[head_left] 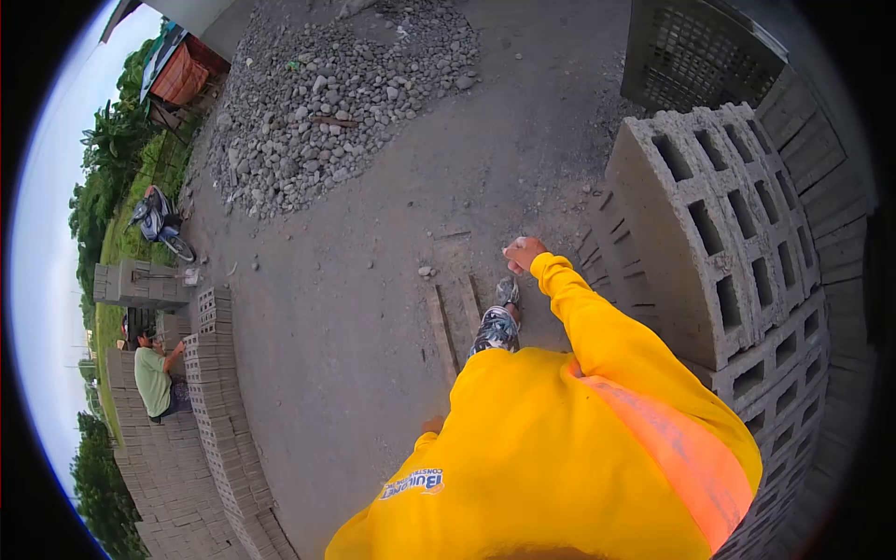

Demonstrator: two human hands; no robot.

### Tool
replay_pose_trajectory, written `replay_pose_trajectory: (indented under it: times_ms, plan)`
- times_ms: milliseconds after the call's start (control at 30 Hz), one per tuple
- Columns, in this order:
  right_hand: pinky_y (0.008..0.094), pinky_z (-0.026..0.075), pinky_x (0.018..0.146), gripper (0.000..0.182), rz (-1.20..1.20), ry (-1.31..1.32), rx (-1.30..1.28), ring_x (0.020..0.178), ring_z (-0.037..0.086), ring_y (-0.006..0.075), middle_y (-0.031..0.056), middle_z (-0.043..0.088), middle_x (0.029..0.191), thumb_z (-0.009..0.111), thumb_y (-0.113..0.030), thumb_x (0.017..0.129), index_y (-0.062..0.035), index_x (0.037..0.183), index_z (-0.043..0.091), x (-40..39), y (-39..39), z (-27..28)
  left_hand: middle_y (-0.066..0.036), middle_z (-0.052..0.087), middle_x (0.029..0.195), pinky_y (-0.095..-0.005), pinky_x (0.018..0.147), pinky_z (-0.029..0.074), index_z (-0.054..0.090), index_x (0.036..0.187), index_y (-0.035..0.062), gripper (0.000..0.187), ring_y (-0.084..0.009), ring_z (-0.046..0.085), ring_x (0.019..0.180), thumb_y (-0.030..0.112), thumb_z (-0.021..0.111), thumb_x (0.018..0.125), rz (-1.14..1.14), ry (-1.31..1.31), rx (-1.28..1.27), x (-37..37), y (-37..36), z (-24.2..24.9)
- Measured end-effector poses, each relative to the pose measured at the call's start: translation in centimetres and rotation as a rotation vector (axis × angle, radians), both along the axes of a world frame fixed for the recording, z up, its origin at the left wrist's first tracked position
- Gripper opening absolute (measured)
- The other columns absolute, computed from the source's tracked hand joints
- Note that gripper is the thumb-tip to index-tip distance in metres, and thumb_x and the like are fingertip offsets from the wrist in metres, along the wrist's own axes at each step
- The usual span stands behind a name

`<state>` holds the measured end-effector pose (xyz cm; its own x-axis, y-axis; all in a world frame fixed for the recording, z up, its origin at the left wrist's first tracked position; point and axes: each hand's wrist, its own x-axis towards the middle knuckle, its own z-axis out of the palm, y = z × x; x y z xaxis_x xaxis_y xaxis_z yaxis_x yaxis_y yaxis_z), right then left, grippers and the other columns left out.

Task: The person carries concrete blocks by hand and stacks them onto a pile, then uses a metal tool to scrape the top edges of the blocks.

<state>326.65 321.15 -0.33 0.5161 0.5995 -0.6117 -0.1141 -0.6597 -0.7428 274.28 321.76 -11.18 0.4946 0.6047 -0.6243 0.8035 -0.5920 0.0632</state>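
Right hand [523, 253] is out front at the end of a yellow sleeve [597, 327], fingers clenched into a fist with nothing in it, close to the stack of hollow concrete blocks [719, 233] on the right but not touching. Left hand [432, 426] is mostly hidden behind the torso, so I cannot tell its fingers' state. Wooden planks [453, 322] lie on the dirt ground [373, 280] by the feet; gravel pile [327, 103] is well ahead, and another person [154, 378] sits by block stacks far left.

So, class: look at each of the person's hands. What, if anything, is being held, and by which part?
Nothing shows as held. The right hand is closed in a fist, swung forward beside the stacked concrete blocks, touching none. The left hand is mostly hidden behind the yellow shirt.
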Motion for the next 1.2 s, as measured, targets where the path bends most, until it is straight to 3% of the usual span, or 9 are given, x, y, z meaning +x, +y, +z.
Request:
replay_pose_trajectory:
  times_ms: [100, 167, 400, 533, 767, 833, 867, 1033, 1200]
  plan:
    - [0.0301, 0.053, 0.069, 0.033, -0.051, 0.056, -0.104, 0.068, 0.066, 0.0178, 0.0109, 0.07, 0.081, 0.061, -0.028, 0.088, -0.0007, 0.107, 0.064, 7.0, 4.7, 0.4, -0.013, 0.071, 0.085, -0.0445, 0.057, 0.051, 0.067, 0.095, 0.0071, 0.028, -0.0294, 0.068, 0.068, 0.031, 0.058, 0.086, -0.25, 0.193, -0.033, 12.0, 15.4, -2.3]
    - [0.0299, 0.053, 0.069, 0.033, -0.158, 0.088, -0.072, 0.068, 0.067, 0.0178, 0.0111, 0.07, 0.08, 0.06, -0.028, 0.088, -0.0004, 0.107, 0.064, 12.1, 7.1, 1.3, -0.01, 0.071, 0.086, -0.0322, 0.051, 0.048, 0.063, 0.104, 0.0061, 0.031, -0.0173, 0.063, 0.061, 0.028, 0.045, 0.092, 0.915, -0.195, -0.478, 24.9, 24.3, 0.7]
    - [0.0326, 0.054, 0.059, 0.026, -0.763, 0.24, -0.061, 0.062, 0.067, 0.021, 0.0114, 0.07, 0.08, 0.059, -0.023, 0.089, -0.0009, 0.101, 0.064, 33.5, 14.6, -8.3, -0.01, 0.071, 0.093, -0.028, 0.065, 0.051, 0.058, 0.123, 0.0028, 0.036, -0.0147, 0.064, 0.074, 0.025, 0.048, 0.098, 0.595, -0.723, -0.337, 64.9, 46.0, 11.4]
    - [0.0336, 0.052, 0.053, 0.026, -0.908, 0.293, -0.137, 0.061, 0.067, 0.0213, 0.0108, 0.07, 0.081, 0.058, -0.024, 0.089, -0.002, 0.101, 0.064, 45.5, 18.7, -11.2, -0.012, 0.07, 0.099, -0.0279, 0.078, 0.052, 0.058, 0.122, 0.0014, 0.035, -0.018, 0.066, 0.087, 0.025, 0.045, 0.099, 0.619, -0.798, -0.408, 79.5, 52.2, 9.1]
    - [0.033, 0.05, 0.057, 0.029, -0.766, 0.244, -0.147, 0.062, 0.067, 0.0187, 0.0085, 0.071, 0.082, 0.061, -0.03, 0.088, -0.0055, 0.102, 0.065, 69.9, 26.6, -8.7, -0.015, 0.07, 0.1, -0.0403, 0.07, 0.054, 0.061, 0.117, 0.012, 0.032, -0.0291, 0.069, 0.086, 0.026, 0.053, 0.09, 0.848, -0.087, -0.506, 87.5, 56.1, -1.9]
    - [0.0338, 0.05, 0.059, 0.03, -0.747, 0.227, -0.148, 0.065, 0.067, 0.0192, 0.0103, 0.071, 0.084, 0.061, -0.029, 0.088, -0.0038, 0.104, 0.063, 76.8, 28.0, -7.1, -0.019, 0.068, 0.105, -0.0453, 0.077, 0.053, 0.06, 0.119, 0.0101, 0.038, -0.0362, 0.068, 0.093, 0.031, 0.056, 0.087, -0.38, 0.149, -0.082, 89.5, 58.2, -4.0]
    - [0.0344, 0.053, 0.062, 0.032, -0.763, 0.226, -0.134, 0.066, 0.067, 0.0203, 0.0119, 0.071, 0.085, 0.061, -0.028, 0.088, -0.0019, 0.106, 0.063, 80.0, 28.7, -6.1, -0.019, 0.068, 0.105, -0.0455, 0.077, 0.053, 0.06, 0.118, 0.0099, 0.038, -0.0366, 0.067, 0.093, 0.031, 0.057, 0.087, -0.557, 0.154, 0.011, 91.7, 58.6, -4.4]
    - [0.0339, 0.056, 0.06, 0.032, -0.902, 0.217, -0.117, 0.067, 0.068, 0.0222, 0.0143, 0.07, 0.085, 0.062, -0.024, 0.087, 0.0003, 0.107, 0.062, 97.8, 31.4, -8.6, -0.019, 0.068, 0.107, -0.0464, 0.08, 0.052, 0.061, 0.115, 0.0091, 0.039, -0.0386, 0.066, 0.094, 0.035, 0.058, 0.085, -0.369, 0.136, -0.134, 109.6, 65.0, -6.8]
    - [0.0327, 0.057, 0.058, 0.031, -1.009, 0.231, -0.17, 0.07, 0.069, 0.0231, 0.0145, 0.07, 0.082, 0.062, -0.021, 0.087, 0.0031, 0.107, 0.061, 113.7, 32.3, -10.5, -0.018, 0.069, 0.103, -0.0474, 0.08, 0.052, 0.065, 0.1, 0.0085, 0.035, -0.0396, 0.067, 0.089, 0.039, 0.059, 0.083, -0.695, 0.085, -0.093, 135.9, 74.4, -6.6]
